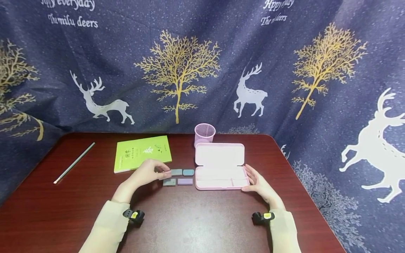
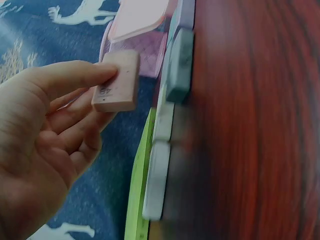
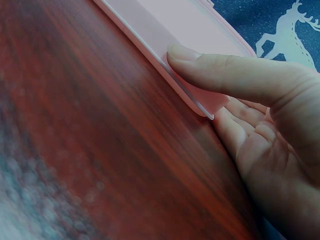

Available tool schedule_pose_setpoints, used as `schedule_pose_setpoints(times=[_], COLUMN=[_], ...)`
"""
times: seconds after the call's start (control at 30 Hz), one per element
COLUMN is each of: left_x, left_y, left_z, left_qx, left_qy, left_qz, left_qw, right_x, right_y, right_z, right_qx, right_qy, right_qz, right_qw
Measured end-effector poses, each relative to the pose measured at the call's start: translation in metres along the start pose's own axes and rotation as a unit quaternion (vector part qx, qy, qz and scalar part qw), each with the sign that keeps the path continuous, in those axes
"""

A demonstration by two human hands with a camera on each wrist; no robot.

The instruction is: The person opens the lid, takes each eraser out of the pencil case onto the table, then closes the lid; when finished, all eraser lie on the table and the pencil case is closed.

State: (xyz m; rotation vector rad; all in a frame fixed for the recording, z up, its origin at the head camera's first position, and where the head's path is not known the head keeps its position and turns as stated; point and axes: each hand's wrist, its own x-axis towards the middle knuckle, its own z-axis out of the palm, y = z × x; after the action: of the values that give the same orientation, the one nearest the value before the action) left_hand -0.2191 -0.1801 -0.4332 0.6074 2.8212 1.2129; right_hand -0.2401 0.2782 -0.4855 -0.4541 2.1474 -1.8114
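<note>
Between thumb and fingers my left hand (image 1: 147, 173) pinches a pinkish-beige eraser (image 2: 119, 82) with small dark lettering, raised above the table beside a loose group of erasers. That group has a grey-blue eraser (image 1: 177, 172), a teal one (image 1: 188, 172), a dark green one (image 1: 169, 182) and a purple one (image 1: 185, 181). Pale eraser blocks (image 2: 158, 180) show nearer my hand in the left wrist view. To their right lies a pink pencil case (image 1: 219, 154) with its lid raised back. My right hand (image 1: 260, 183) grips its right end, thumb over the front rim.
Behind the pencil case stands a pink mesh pen cup (image 1: 204, 130). A bright green book (image 1: 142, 153) lies back left, and a pencil (image 1: 74, 162) lies farther left. The dark red wooden table (image 1: 202, 218) ends at a blue curtain (image 1: 196, 70) printed with deer and trees.
</note>
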Motion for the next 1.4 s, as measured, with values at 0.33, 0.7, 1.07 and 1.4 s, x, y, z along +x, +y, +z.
schedule_pose_setpoints(times=[0.33, 0.7, 1.07, 1.4], left_x=[-0.011, -0.016, -0.015, -0.015], left_y=[-0.012, -0.019, -0.022, -0.024], left_z=[-0.014, -0.013, -0.01, -0.009], left_qx=[-0.002, 0.002, 0.002, 0.037], left_qy=[-0.049, -0.075, -0.069, -0.047], left_qz=[-0.011, -0.022, -0.054, -0.027], left_qw=[0.9987, 0.9969, 0.9961, 0.9978], right_x=[0.0, 0.0, 0.0, 0.0], right_y=[-0.001, -0.001, -0.002, -0.003], right_z=[0.0, 0.0, 0.0, 0.002], right_qx=[-0.008, -0.007, -0.003, 0.0], right_qy=[0.004, 0.006, 0.005, 0.006], right_qz=[0.007, 0.011, 0.01, 0.014], right_qw=[1.0, 1.0, 1.0, 1.0])
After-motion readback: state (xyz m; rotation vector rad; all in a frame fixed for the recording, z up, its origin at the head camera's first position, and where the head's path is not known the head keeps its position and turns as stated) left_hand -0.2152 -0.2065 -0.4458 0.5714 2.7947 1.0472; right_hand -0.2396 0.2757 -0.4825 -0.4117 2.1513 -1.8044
